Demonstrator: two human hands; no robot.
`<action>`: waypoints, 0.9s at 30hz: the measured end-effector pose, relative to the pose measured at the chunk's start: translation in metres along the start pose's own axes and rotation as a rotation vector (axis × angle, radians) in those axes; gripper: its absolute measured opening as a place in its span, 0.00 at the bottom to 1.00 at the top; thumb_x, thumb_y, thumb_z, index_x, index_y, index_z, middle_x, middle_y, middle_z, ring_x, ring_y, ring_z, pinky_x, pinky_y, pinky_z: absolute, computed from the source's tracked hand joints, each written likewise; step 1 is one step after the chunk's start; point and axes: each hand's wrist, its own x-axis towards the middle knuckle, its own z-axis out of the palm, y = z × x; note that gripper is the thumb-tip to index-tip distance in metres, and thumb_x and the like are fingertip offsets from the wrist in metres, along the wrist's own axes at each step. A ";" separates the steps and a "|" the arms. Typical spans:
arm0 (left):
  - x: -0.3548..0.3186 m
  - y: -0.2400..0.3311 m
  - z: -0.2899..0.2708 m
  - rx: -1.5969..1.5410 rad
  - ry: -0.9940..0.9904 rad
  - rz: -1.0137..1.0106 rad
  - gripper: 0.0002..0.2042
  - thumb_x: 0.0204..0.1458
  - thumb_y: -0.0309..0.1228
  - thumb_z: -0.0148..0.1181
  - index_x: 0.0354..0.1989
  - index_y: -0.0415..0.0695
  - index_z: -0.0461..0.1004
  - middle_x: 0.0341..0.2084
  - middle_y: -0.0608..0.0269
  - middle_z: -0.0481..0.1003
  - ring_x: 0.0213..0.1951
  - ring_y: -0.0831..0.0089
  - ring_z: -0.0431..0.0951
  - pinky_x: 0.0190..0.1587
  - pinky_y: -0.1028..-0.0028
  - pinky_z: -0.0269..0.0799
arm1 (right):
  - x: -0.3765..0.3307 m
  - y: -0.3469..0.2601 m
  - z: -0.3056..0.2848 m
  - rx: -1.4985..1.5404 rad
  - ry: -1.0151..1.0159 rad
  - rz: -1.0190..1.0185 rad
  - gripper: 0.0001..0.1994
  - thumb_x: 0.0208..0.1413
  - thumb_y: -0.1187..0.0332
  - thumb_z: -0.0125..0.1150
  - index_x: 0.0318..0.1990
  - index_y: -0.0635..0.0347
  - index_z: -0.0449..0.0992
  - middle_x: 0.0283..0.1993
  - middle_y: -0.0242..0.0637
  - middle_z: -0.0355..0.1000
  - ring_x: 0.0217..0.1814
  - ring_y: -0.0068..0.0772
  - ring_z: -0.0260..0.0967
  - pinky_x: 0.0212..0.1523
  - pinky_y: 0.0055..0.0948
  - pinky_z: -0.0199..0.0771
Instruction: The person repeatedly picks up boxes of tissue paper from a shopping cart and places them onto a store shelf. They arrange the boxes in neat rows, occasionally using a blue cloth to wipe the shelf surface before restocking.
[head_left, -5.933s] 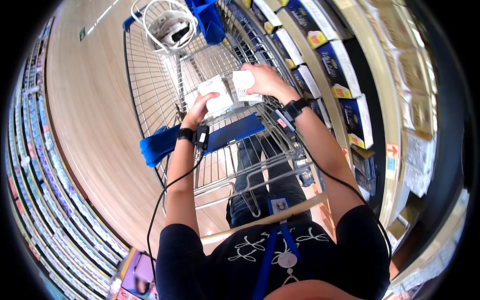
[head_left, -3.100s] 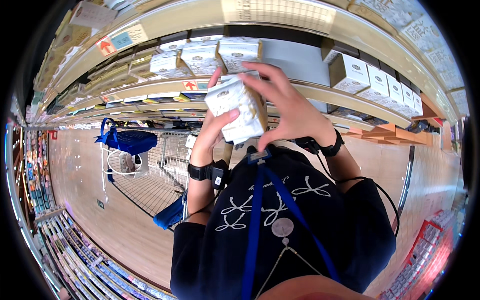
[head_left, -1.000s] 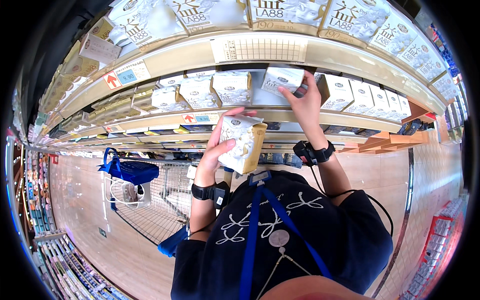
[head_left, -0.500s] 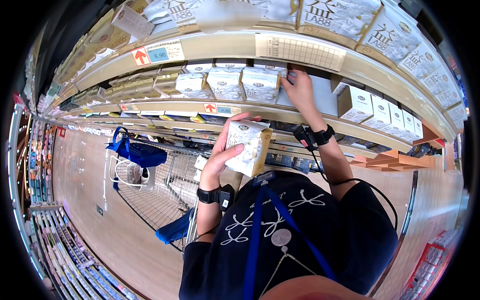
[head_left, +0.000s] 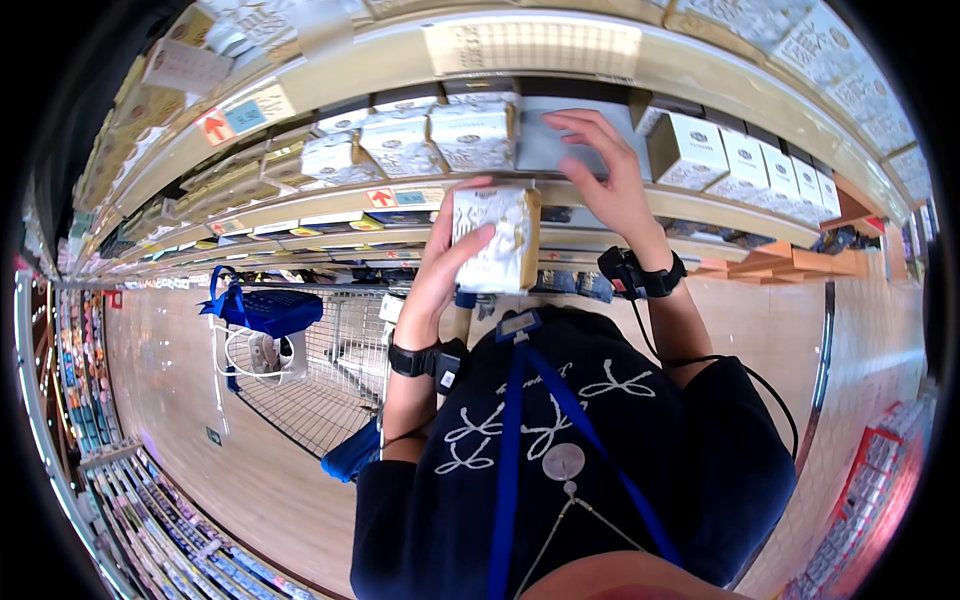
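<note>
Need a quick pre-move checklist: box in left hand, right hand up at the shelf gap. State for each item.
1. Left hand grips the white box: ok.
2. Box held upright: ok.
3. Right hand empty, fingers spread at the shelf gap: ok.
4. Gap between the patterned boxes and the plain white boxes holds nothing in front: ok.
5. Gap depth enough for the box: cannot tell.
6. Cart stands apart from the shelf, left of the person: ok.
</note>
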 end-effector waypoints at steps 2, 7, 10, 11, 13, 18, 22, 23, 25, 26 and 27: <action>0.010 -0.005 0.011 -0.019 0.042 -0.071 0.25 0.54 0.30 0.56 0.60 0.43 0.59 0.51 0.58 0.69 0.53 0.72 0.69 0.55 0.74 0.63 | -0.014 -0.013 -0.012 0.015 -0.180 -0.027 0.34 0.39 0.62 0.71 0.58 0.55 0.67 0.56 0.41 0.65 0.58 0.44 0.63 0.59 0.36 0.63; 0.037 -0.005 0.030 0.057 -0.023 -0.071 0.26 0.55 0.32 0.58 0.62 0.42 0.58 0.51 0.59 0.69 0.52 0.74 0.69 0.54 0.76 0.64 | -0.036 -0.041 -0.029 -0.112 -0.325 0.096 0.49 0.32 0.61 0.75 0.67 0.52 0.55 0.63 0.42 0.55 0.63 0.46 0.57 0.60 0.38 0.62; 0.049 0.000 0.028 -0.001 -0.123 -0.044 0.31 0.59 0.41 0.51 0.67 0.41 0.49 0.53 0.55 0.68 0.52 0.70 0.71 0.49 0.74 0.71 | -0.041 -0.035 -0.033 -0.138 -0.214 0.139 0.49 0.37 0.68 0.72 0.68 0.55 0.47 0.59 0.46 0.56 0.61 0.47 0.59 0.57 0.39 0.66; 0.050 0.003 0.028 -0.069 -0.165 -0.052 0.32 0.60 0.44 0.48 0.67 0.40 0.48 0.54 0.53 0.67 0.53 0.67 0.71 0.48 0.71 0.73 | -0.045 -0.031 -0.034 -0.068 -0.187 0.192 0.50 0.36 0.69 0.72 0.68 0.55 0.45 0.59 0.46 0.56 0.61 0.46 0.59 0.58 0.39 0.65; 0.054 0.008 0.030 0.002 -0.237 0.022 0.33 0.60 0.47 0.46 0.67 0.39 0.47 0.57 0.49 0.65 0.55 0.64 0.70 0.45 0.69 0.76 | -0.049 -0.021 -0.035 0.076 -0.127 0.285 0.52 0.36 0.71 0.72 0.69 0.56 0.42 0.59 0.47 0.55 0.62 0.44 0.59 0.58 0.38 0.65; 0.054 0.014 0.044 0.104 -0.358 0.168 0.29 0.56 0.41 0.53 0.64 0.39 0.58 0.60 0.49 0.64 0.56 0.67 0.67 0.48 0.74 0.68 | -0.068 -0.004 -0.018 0.552 -0.028 0.489 0.47 0.41 0.69 0.73 0.67 0.61 0.46 0.58 0.36 0.62 0.62 0.31 0.60 0.60 0.30 0.61; 0.046 0.015 0.046 0.057 -0.336 0.197 0.28 0.54 0.35 0.54 0.63 0.40 0.59 0.60 0.49 0.64 0.57 0.65 0.66 0.50 0.73 0.65 | -0.074 0.004 -0.009 0.837 0.042 0.574 0.37 0.44 0.62 0.71 0.61 0.62 0.60 0.56 0.37 0.67 0.59 0.27 0.62 0.58 0.28 0.62; 0.045 0.015 0.046 0.034 -0.337 0.197 0.27 0.54 0.34 0.54 0.63 0.40 0.59 0.60 0.48 0.64 0.58 0.65 0.66 0.50 0.73 0.65 | -0.075 0.005 -0.008 0.866 0.041 0.573 0.38 0.44 0.62 0.71 0.62 0.62 0.60 0.57 0.37 0.66 0.59 0.28 0.62 0.59 0.29 0.61; 0.042 0.013 0.044 0.034 -0.332 0.215 0.27 0.54 0.33 0.54 0.63 0.40 0.60 0.59 0.48 0.64 0.58 0.64 0.66 0.51 0.71 0.65 | -0.076 0.007 -0.008 0.925 0.040 0.565 0.39 0.43 0.62 0.71 0.62 0.62 0.59 0.58 0.38 0.66 0.60 0.28 0.62 0.60 0.30 0.61; 0.041 0.012 0.043 0.035 -0.330 0.225 0.27 0.54 0.33 0.54 0.62 0.40 0.60 0.59 0.48 0.65 0.59 0.64 0.66 0.51 0.71 0.65 | -0.075 0.008 -0.009 0.921 0.029 0.548 0.39 0.43 0.62 0.72 0.63 0.62 0.59 0.58 0.38 0.65 0.60 0.29 0.62 0.60 0.30 0.61; 0.040 0.011 0.041 0.043 -0.336 0.238 0.27 0.54 0.33 0.54 0.62 0.40 0.60 0.59 0.48 0.65 0.59 0.64 0.66 0.51 0.70 0.65 | -0.075 0.008 -0.009 0.919 0.019 0.532 0.40 0.42 0.62 0.72 0.63 0.62 0.58 0.58 0.38 0.65 0.61 0.29 0.62 0.61 0.31 0.60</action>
